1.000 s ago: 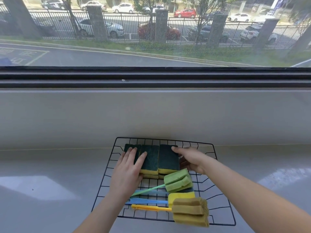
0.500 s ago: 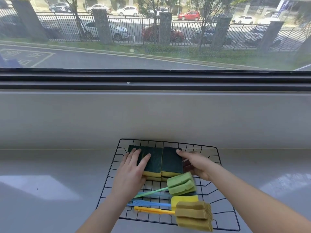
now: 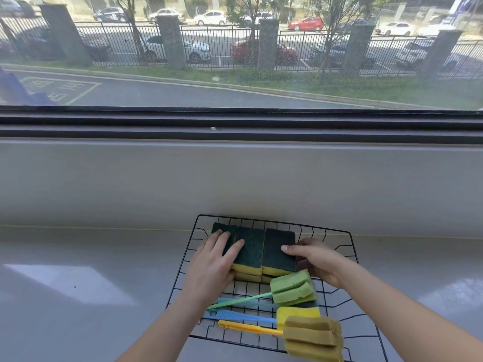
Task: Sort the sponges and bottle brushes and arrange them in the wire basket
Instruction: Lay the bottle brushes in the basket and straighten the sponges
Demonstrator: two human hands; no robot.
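Observation:
A black wire basket (image 3: 337,232) sits on a grey counter. Its far half holds stacked green-topped yellow sponges (image 3: 264,253) packed side by side. My left hand (image 3: 211,265) lies flat on the left sponges, fingers spread. At the right side of the stack my right hand (image 3: 316,259) presses in, thumb on the rightmost sponge's top and fingers down its side. In the near half lie three bottle brushes: a green one (image 3: 292,287), a blue-handled one with a yellow head (image 3: 298,313), and a yellow-handled one with a brownish head (image 3: 313,335).
The grey counter (image 3: 91,283) spreads to the left and right of the basket. A low grey wall (image 3: 235,184) rises right behind the basket, under a dark window frame (image 3: 235,124). Outside are a road, a fence and parked cars.
My right hand has shifted from the far right corner of the sponge stack down along its right side. The left hand stays on the left sponges. The camera has tilted slightly.

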